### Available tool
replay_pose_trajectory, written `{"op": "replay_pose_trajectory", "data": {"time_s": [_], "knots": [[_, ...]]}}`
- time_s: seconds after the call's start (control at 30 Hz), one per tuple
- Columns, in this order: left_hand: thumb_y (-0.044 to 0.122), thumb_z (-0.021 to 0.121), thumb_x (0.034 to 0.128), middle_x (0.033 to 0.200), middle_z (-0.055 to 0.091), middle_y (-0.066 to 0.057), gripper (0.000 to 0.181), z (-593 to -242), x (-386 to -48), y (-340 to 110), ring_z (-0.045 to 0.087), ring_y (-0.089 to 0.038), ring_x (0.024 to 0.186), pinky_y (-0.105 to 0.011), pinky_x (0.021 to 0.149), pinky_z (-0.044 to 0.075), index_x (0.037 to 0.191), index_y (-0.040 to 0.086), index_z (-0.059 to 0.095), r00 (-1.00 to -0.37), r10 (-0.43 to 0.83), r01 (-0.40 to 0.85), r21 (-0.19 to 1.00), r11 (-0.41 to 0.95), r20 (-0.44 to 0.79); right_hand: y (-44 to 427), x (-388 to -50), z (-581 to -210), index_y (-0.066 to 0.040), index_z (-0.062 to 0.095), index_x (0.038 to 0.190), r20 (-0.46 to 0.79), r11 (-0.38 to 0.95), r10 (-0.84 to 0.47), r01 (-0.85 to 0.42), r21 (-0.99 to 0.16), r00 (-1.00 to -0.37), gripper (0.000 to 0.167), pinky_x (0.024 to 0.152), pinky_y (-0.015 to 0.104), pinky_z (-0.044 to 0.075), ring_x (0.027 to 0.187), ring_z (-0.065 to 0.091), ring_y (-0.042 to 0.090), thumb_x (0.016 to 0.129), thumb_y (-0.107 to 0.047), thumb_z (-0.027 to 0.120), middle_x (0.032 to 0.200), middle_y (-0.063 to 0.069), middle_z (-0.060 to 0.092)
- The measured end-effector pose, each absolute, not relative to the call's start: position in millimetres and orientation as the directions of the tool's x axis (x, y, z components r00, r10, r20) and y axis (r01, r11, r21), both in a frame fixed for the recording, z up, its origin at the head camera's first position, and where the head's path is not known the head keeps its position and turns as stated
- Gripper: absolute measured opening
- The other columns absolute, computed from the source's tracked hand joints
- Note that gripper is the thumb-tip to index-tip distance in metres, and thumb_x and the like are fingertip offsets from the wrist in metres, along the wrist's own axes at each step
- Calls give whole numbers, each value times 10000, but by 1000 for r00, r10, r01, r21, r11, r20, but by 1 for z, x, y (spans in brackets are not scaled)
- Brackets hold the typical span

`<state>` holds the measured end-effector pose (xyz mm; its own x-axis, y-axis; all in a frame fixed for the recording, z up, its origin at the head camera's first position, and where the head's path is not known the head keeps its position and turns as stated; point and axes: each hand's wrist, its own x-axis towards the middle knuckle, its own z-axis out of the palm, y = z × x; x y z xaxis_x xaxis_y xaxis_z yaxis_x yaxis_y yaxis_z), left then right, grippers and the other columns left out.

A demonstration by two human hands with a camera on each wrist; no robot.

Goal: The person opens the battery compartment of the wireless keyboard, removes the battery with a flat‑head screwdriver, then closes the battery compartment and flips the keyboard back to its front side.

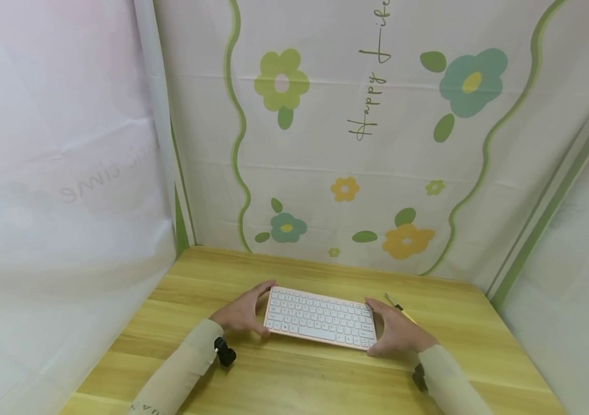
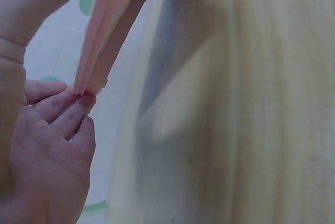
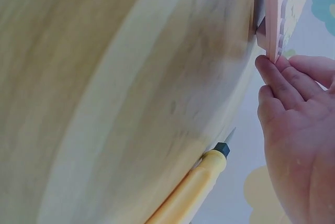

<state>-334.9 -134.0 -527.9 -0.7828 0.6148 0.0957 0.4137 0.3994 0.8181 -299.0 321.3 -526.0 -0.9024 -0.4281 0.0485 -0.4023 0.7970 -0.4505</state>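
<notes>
A white keyboard with a pink edge [image 1: 320, 317] is held between both hands, its keys facing up. The left hand [image 1: 242, 311] grips its left end, thumb at the near corner and fingers at the far one. At the right end the right hand [image 1: 395, 327] pinches the corners the same way. In the left wrist view the pink side [image 2: 99, 41] rests against the left fingertips, raised off the wood. The right wrist view shows the keyboard's edge [image 3: 272, 14] touching the right fingertips, also above the table.
A yellow-handled screwdriver [image 1: 404, 313] lies on the wooden table [image 1: 294, 380] just beyond the right hand; its handle [image 3: 193, 187] shows large in the right wrist view. Behind the table hangs a flower-printed curtain [image 1: 315, 144], with pale curtains on both sides.
</notes>
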Motion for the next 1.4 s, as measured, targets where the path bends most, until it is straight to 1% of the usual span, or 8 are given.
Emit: {"op": "replay_pose_trajectory", "data": {"time_s": [0.2, 0.37, 0.53, 0.8, 0.93, 1.07, 1.33, 1.4], "knots": [[117, 961, 682, 1761, 209, -176, 1289, -514, -333, -136, 181, -402, 1638, -638, 1307, 213, 1691, 63, 161, -776, 617, 425, 833, 355, 133, 319, -298, -524, 19, 319, 1633, 47, 790, -439, -411, -455, -897, 1372, 1262, 550, 356, 1544, 404, 409, 560, -482, 1012, 1671, 200, 411], [94, 944, 693, 1757, 213, -183, 1270, -502, -334, -136, 199, -411, 1632, -647, 1302, 214, 1685, 28, 153, -761, 627, 457, 826, 331, 169, 315, -297, -524, -2, 316, 1641, 38, 798, -433, -403, -449, -900, 1368, 1264, 559, 353, 1548, 399, 405, 566, -495, 1004, 1680, 183, 404], [83, 938, 700, 1750, 236, -181, 1247, -489, -334, -136, 196, -413, 1633, -650, 1304, 206, 1683, 39, 172, -754, 623, 478, 825, 303, 209, 311, -297, -523, -2, 316, 1641, 45, 785, -442, -411, -463, -896, 1364, 1262, 567, 351, 1547, 400, 405, 567, -488, 1002, 1678, 184, 407], [171, 938, 715, 1751, 247, -143, 1253, -467, -332, -133, 218, -384, 1633, -615, 1318, 203, 1688, 46, 158, -743, 612, 520, 809, 274, 270, 306, -298, -523, 12, 329, 1632, 70, 758, -469, -442, -480, -880, 1341, 1241, 575, 378, 1519, 438, 424, 587, -491, 1002, 1656, 186, 442], [212, 948, 731, 1745, 255, -173, 1265, -455, -331, -131, 220, -405, 1628, -636, 1311, 197, 1689, 34, 142, -733, 610, 540, 803, 252, 301, 302, -299, -524, 16, 332, 1630, 86, 746, -492, -470, -472, -866, 1334, 1230, 566, 396, 1505, 458, 424, 600, -514, 994, 1651, 194, 446], [173, 942, 729, 1731, 288, -182, 1249, -444, -334, -127, 226, -414, 1623, -641, 1310, 193, 1678, -2, 150, -723, 605, 552, 806, 215, 333, 298, -300, -524, 28, 325, 1628, 92, 721, -517, -491, -488, -851, 1327, 1225, 568, 397, 1506, 457, 426, 623, -538, 980, 1656, 205, 431], [111, 918, 736, 1690, 344, -238, 1207, -410, -339, -109, 267, -433, 1604, -664, 1305, 180, 1662, -47, 159, -665, 613, 612, 782, 119, 427, 285, -306, -525, 73, 300, 1618, 102, 658, -565, -522, -542, -819, 1298, 1211, 593, 400, 1497, 459, 448, 655, -467, 982, 1635, 240, 446], [114, 922, 746, 1679, 352, -252, 1196, -399, -340, -102, 293, -430, 1594, -638, 1311, 196, 1661, -44, 168, -651, 614, 625, 774, 99, 447, 280, -308, -525, 79, 300, 1615, 104, 640, -575, -526, -561, -811, 1287, 1214, 591, 392, 1498, 461, 438, 662, -449, 985, 1634, 240, 446]]}}
